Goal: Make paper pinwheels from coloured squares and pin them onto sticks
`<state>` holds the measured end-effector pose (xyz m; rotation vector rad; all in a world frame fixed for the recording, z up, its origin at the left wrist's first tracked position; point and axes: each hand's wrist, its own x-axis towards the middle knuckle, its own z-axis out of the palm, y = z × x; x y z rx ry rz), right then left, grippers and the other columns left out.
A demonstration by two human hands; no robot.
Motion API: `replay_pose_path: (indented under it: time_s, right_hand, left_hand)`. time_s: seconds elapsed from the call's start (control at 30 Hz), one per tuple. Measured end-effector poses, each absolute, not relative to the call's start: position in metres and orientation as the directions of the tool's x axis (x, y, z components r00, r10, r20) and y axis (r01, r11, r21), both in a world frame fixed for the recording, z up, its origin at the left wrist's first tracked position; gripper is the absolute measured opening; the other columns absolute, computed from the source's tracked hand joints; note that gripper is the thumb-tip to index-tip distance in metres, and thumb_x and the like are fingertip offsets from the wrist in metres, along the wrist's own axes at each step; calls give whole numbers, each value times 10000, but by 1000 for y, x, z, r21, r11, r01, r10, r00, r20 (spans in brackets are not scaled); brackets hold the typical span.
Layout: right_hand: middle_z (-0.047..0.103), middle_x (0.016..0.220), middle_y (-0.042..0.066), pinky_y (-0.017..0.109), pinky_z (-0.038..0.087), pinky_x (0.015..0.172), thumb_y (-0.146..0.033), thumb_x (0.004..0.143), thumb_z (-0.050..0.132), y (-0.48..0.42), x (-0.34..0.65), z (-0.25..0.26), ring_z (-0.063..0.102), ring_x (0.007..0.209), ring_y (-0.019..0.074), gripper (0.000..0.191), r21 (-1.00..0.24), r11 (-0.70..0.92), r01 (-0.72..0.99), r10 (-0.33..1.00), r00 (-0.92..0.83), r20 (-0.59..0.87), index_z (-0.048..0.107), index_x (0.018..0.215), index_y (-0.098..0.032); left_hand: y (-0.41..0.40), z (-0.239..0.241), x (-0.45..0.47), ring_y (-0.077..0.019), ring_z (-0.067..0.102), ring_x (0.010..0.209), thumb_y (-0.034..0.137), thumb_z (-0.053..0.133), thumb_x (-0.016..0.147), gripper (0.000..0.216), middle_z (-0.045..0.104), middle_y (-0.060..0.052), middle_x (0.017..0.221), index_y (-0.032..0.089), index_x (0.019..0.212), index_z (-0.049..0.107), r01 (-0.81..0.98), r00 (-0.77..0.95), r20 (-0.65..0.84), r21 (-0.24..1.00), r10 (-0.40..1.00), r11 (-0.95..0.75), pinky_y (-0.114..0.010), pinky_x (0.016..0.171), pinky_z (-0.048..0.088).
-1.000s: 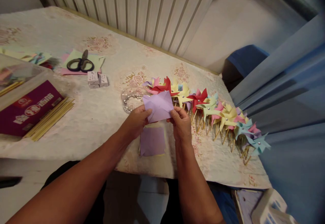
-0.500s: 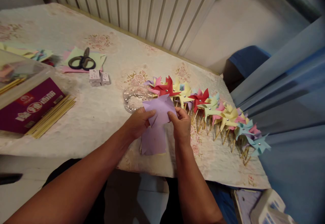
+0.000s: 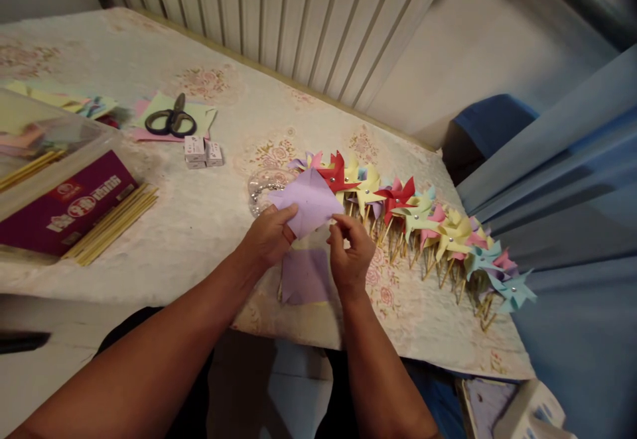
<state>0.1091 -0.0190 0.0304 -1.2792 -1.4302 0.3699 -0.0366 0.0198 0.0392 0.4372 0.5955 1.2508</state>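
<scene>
Pale purple paper sheet [image 3: 314,201], pointed-cornered, aslant in the left fingers [image 3: 287,213], one corner by the right fingers [image 3: 351,225].

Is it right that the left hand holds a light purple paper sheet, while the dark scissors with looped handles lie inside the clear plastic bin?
Only the scissors' place is wrong: the head view shows the dark scissors with looped handles lying on flat pale green and pink paper sheets. The left hand does hold the light purple paper sheet.
</scene>
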Motion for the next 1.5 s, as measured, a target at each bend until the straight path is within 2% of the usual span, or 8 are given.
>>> replay_pose_path:
  time_s: [0.17,0.33,0.57,0.87,1.1,1.3,1.5]
  right_hand:
    - [677,885,34,344,517,749,-242,923,538,-18,104,23,629,724,173,261,-740,415,529,865,22,501,720,1106,-277]
    - [689,886,39,345,523,759,-232,939,504,-16,103,14,647,755,177,302,-717,420,557,871,-26,490,710,1157,-272]
    - [719,852,28,361,541,778,-287,908,570,-16,99,15,661,738,188,256,-777,365,513,896,34,443,732,1106,-279]
    - [734,813,10,310,528,644,-374,897,631,-18,95,19,627,569,145,182,-885,274,377,929,136,345,733,983,-251]
    - [679,679,-30,242,454,509,-396,859,644,-19,90,26,541,501,112,185,-952,161,261,942,249,227,710,859,-223]
    - [577,552,-62,208,377,415,-410,799,664,-18,86,34,478,444,98,199,-990,19,139,948,311,62,679,783,-212]
    - [606,550,-53,196,356,389,-405,771,667,-17,84,37,451,419,83,208,-998,-47,44,945,325,-30,650,736,-201]
  left_hand:
    - [20,41,-37,-251,725,968,146,697,768,348,762,-102,984,105,1112,664,-754,198,-156,607,968,252,-391,877,582]
    - [21,39,-37,-243,718,985,143,691,759,313,761,-97,960,103,1069,673,-766,199,-135,597,971,240,-369,879,574]
    - [19,39,-37,-231,724,932,149,716,741,256,755,-77,899,116,991,675,-751,235,-137,603,962,269,-341,806,582]
    - [16,34,-36,-150,670,678,181,732,737,169,700,-20,754,137,879,653,-729,265,-101,630,959,268,-253,588,526]
    - [12,40,-32,-155,650,680,191,682,756,40,661,3,699,174,756,645,-664,254,-109,703,961,255,-281,662,537]
    - [9,43,-29,-138,591,638,197,663,747,118,584,22,627,189,648,597,-604,223,-117,763,968,231,-277,674,524]
    - [6,45,-28,-108,480,578,218,672,740,247,496,35,573,193,551,514,-513,219,-106,833,970,206,-253,636,484]
